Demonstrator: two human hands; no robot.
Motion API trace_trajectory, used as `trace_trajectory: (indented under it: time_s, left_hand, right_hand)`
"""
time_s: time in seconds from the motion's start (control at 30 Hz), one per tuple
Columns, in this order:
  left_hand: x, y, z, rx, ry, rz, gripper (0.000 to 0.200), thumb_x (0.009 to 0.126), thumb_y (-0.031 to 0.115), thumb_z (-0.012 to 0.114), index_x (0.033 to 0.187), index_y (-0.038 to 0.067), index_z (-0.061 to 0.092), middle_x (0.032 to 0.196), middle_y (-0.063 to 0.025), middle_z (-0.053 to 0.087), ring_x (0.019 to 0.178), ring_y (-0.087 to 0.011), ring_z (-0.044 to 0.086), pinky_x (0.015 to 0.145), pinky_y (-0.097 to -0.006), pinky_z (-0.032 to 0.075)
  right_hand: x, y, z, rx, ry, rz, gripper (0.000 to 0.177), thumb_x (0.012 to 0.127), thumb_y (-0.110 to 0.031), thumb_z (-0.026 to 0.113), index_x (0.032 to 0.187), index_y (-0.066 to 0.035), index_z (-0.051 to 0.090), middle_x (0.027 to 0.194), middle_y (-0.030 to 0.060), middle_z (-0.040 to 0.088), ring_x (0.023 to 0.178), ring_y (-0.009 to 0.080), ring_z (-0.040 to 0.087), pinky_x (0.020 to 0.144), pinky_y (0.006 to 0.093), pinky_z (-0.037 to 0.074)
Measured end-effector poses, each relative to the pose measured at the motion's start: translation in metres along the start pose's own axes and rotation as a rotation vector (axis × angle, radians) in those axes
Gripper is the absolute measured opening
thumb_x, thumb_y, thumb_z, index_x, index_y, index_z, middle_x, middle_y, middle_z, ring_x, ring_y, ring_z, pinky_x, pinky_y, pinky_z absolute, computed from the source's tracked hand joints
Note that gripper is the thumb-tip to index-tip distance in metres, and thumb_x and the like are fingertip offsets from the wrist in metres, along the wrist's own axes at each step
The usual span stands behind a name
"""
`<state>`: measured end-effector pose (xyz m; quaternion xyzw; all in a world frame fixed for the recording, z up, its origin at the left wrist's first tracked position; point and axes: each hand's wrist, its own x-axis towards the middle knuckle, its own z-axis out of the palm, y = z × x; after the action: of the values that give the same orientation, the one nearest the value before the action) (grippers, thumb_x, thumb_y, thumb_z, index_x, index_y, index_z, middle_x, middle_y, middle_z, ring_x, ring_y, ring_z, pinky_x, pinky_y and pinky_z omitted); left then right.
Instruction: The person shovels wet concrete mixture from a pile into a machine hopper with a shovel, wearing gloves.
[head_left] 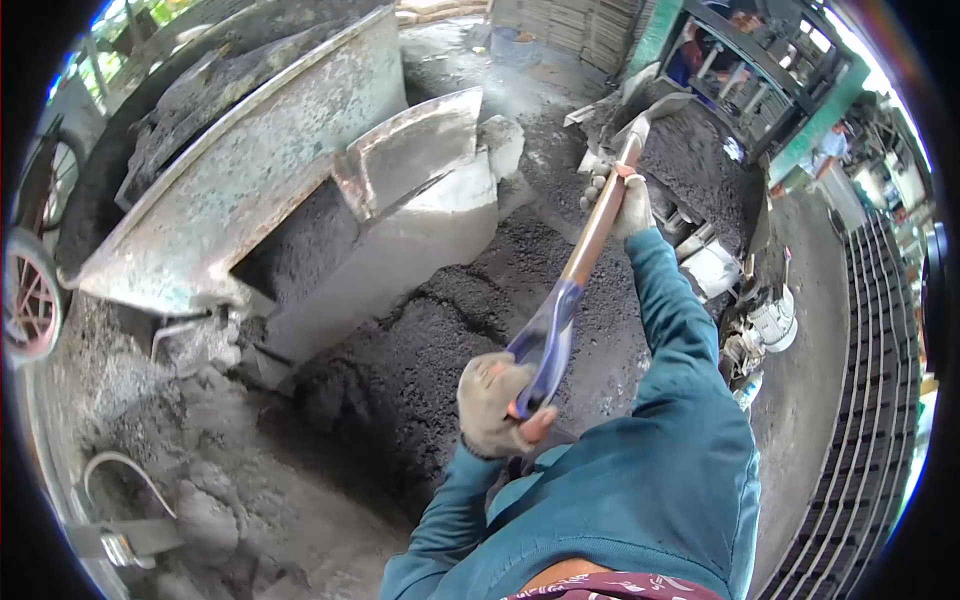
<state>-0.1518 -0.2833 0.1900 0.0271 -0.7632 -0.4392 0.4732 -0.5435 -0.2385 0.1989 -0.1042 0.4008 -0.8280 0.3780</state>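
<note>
A shovel (594,236) with a wooden shaft and a blue D-shaped handle slants up and away from my body. My left hand (494,404), in a worn grey glove with bare fingertips, is closed around the D-handle near my waist. Farther along, my right hand (632,203), gloved too, grips the shaft with its arm stretched forward. The blade points to a heap of dark grey granular material (700,160) at the far right, and its edge is hard to make out there. Loose dark material (430,340) also covers the ground beneath the shovel.
On the left stands a rusty, pale metal trough (270,150) with a grey-coated curved piece (415,150) beside it. A motor-like machine part (772,320) lies right of my arm. Ribbed dark racks (880,400) line the right edge; a green-framed machine (745,60) stands behind the heap.
</note>
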Motion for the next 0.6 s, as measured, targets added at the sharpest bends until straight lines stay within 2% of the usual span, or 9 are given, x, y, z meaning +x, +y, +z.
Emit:
trace_trajectory:
  time_s: [0.07, 0.13, 0.2, 0.27, 0.37, 0.47, 0.53, 0.57, 0.6]
  left_hand:
    - [-0.068, -0.015, -0.004, -0.114, 0.11, 0.018, 0.041, 0.086, 0.042, 0.069, 0.088, 0.001, 0.066, 0.081, -0.0102, 0.066, 0.074, -0.0279, 0.065, 0.072, -0.0412, 0.052]
    - [-0.129, 0.013, -0.018, -0.418, 0.427, -0.535, 0.045, 0.095, 0.045, 0.059, 0.085, 0.002, 0.064, 0.075, -0.0097, 0.065, 0.065, -0.0231, 0.062, 0.063, -0.0361, 0.051]
    - [-0.186, 0.007, -0.014, -0.642, 1.091, -0.889, 0.052, 0.099, 0.049, 0.049, 0.077, 0.003, 0.061, 0.067, -0.0087, 0.062, 0.053, -0.0203, 0.056, 0.051, -0.0339, 0.047]
    - [-0.305, -0.008, -0.027, -0.828, 1.245, -1.139, 0.057, 0.094, 0.063, 0.048, 0.075, 0.011, 0.059, 0.06, -0.005, 0.057, 0.05, -0.0208, 0.054, 0.05, -0.0339, 0.046]
    - [-0.41, 0.038, -0.023, -0.741, 1.675, -1.29, 0.057, 0.098, 0.057, 0.043, 0.068, 0.01, 0.052, 0.052, -0.0069, 0.05, 0.042, -0.0238, 0.049, 0.042, -0.0365, 0.042]
    - [-0.577, 0.103, 0.014, -0.749, 2.019, -1.163, 0.054, 0.099, 0.056, 0.043, 0.07, 0.012, 0.054, 0.055, -0.0043, 0.052, 0.045, -0.0223, 0.051, 0.043, -0.0366, 0.042]
    - [-0.701, 0.194, 0.07, -1.219, 1.803, -0.683, 0.052, 0.099, 0.055, 0.045, 0.087, 0.008, 0.064, 0.072, -0.0071, 0.064, 0.062, -0.0245, 0.063, 0.058, -0.0377, 0.052]
    - [-0.633, 0.237, 0.054, -0.747, 2.232, -1.198, 0.057, 0.099, 0.055, 0.045, 0.113, 0.003, 0.064, 0.104, -0.0121, 0.068, 0.091, -0.0277, 0.067, 0.083, -0.0407, 0.056]
    - [-0.672, 0.29, 0.093, -0.515, 2.315, -1.225, 0.066, 0.098, 0.057, 0.045, 0.13, 0.001, 0.057, 0.126, -0.0143, 0.062, 0.115, -0.0308, 0.06, 0.104, -0.0452, 0.046]
  right_hand:
    - [-0.026, 0.023, 0.013, -0.042, -0.078, 0.034, 0.027, 0.097, -0.031, 0.058, 0.108, -0.007, 0.057, 0.083, 0.0043, 0.061, 0.077, 0.0239, 0.063, 0.079, 0.0447, 0.055]
    - [-0.036, 0.072, 0.022, -0.008, -0.068, 0.118, 0.021, 0.095, -0.026, 0.061, 0.106, -0.008, 0.057, 0.081, 0.003, 0.059, 0.076, 0.023, 0.061, 0.078, 0.0438, 0.053]
    - [-0.053, 0.146, 0.027, 0.02, -0.141, 0.243, 0.015, 0.094, -0.022, 0.062, 0.101, -0.01, 0.057, 0.078, 0.0023, 0.056, 0.074, 0.0225, 0.058, 0.076, 0.0437, 0.052]
    - [-0.084, 0.233, 0.026, -0.019, -0.147, 0.429, 0.008, 0.093, -0.017, 0.061, 0.094, -0.011, 0.056, 0.076, 0.0018, 0.054, 0.071, 0.0222, 0.056, 0.074, 0.0431, 0.051]
    - [-0.16, 0.359, 0.029, -0.241, 0.002, 0.76, 0.012, 0.093, -0.012, 0.056, 0.082, -0.014, 0.052, 0.069, 0.0004, 0.049, 0.064, 0.0221, 0.051, 0.071, 0.0411, 0.049]
    - [-0.256, 0.513, -0.051, -0.258, -0.179, 1.215, 0.01, 0.092, -0.012, 0.051, 0.082, -0.015, 0.053, 0.064, 0.0006, 0.049, 0.061, 0.0228, 0.056, 0.065, 0.038, 0.049]
    - [-0.375, 0.575, -0.083, -0.545, -0.077, 1.356, 0.006, 0.089, -0.011, 0.055, 0.084, -0.012, 0.052, 0.064, 0.0046, 0.051, 0.057, 0.0252, 0.057, 0.059, 0.0417, 0.05]
    - [-0.437, 0.593, -0.1, -0.645, -0.049, 1.44, 0.006, 0.088, -0.01, 0.057, 0.084, -0.01, 0.052, 0.065, 0.0065, 0.052, 0.055, 0.0264, 0.057, 0.056, 0.0435, 0.051]
    - [-0.495, 0.602, -0.12, -0.687, -0.021, 1.531, 0.008, 0.086, -0.009, 0.059, 0.085, -0.009, 0.052, 0.065, 0.0085, 0.053, 0.053, 0.0276, 0.057, 0.053, 0.0454, 0.051]
